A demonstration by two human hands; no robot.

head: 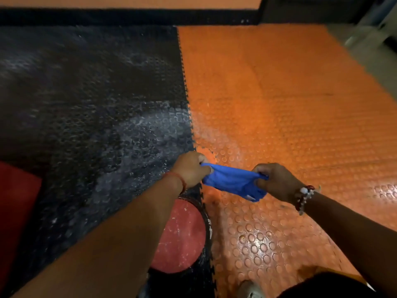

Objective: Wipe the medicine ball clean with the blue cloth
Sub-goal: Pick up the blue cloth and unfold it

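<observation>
The blue cloth (233, 181) is stretched between both hands above the floor. My left hand (190, 168) pinches its left end and my right hand (277, 181) pinches its right end. Below my left forearm sits the medicine ball (182, 235), black with a dusty red round panel facing up, on the seam between the black and orange mats. The forearm hides the ball's left part. The cloth hangs just beyond the ball and does not touch it.
Studded black floor tiles (86, 93) with whitish smears lie on the left, studded orange tiles (290, 104) on the right. A red padded object (17, 203) sits at the left edge. A shoe (250, 290) shows at the bottom.
</observation>
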